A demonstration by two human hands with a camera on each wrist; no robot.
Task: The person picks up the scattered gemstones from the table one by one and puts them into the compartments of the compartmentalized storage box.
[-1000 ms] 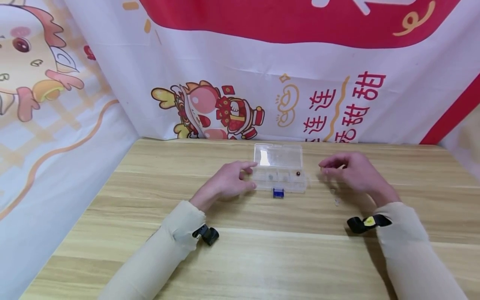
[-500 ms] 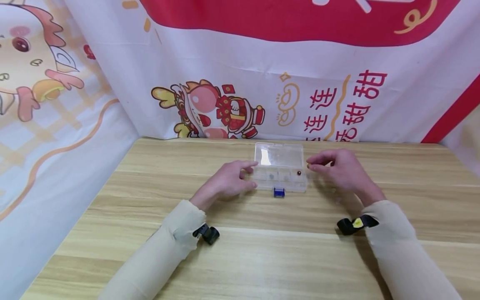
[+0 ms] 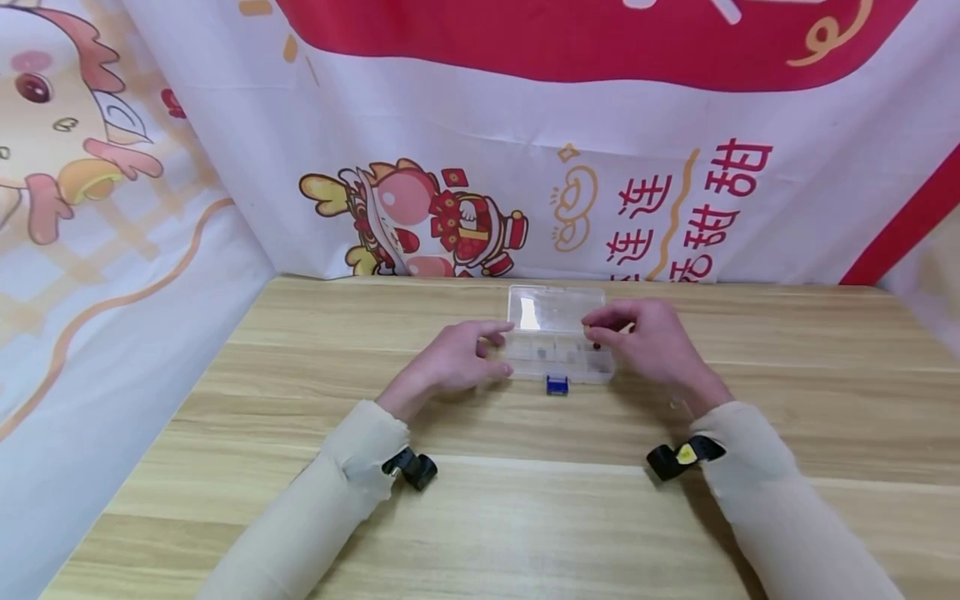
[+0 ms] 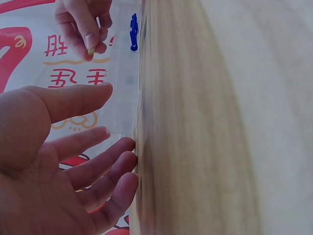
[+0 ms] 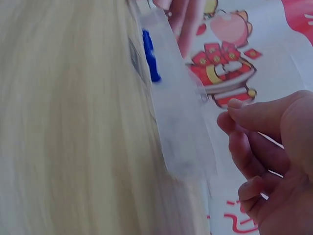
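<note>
A clear plastic compartment box [image 3: 525,367] lies on the table with its lid [image 3: 561,300] raised toward the back. On its front is a blue latch [image 3: 557,385]. My left hand [image 3: 459,362] is at the box's left end, thumb and fingers spread and relaxed; whether the tips touch the box is hard to tell. Over the right-hand compartments, my right hand [image 3: 648,337] pinches a tiny yellowish piece [image 4: 91,51] between thumb and forefinger; its exact kind is too small to tell. Just below those fingertips a dark brown bead [image 3: 597,345] shows inside the box.
The wooden table [image 3: 487,517] runs back to a printed cloth [image 3: 420,108] behind the box. Small pale bits [image 3: 677,405] lie near the right wrist. Each wrist wears a black camera [image 3: 417,472].
My right hand has moved left from beside the box to above its right-hand compartments, carrying the yellowish piece. The left hand has stayed at the box's left end.
</note>
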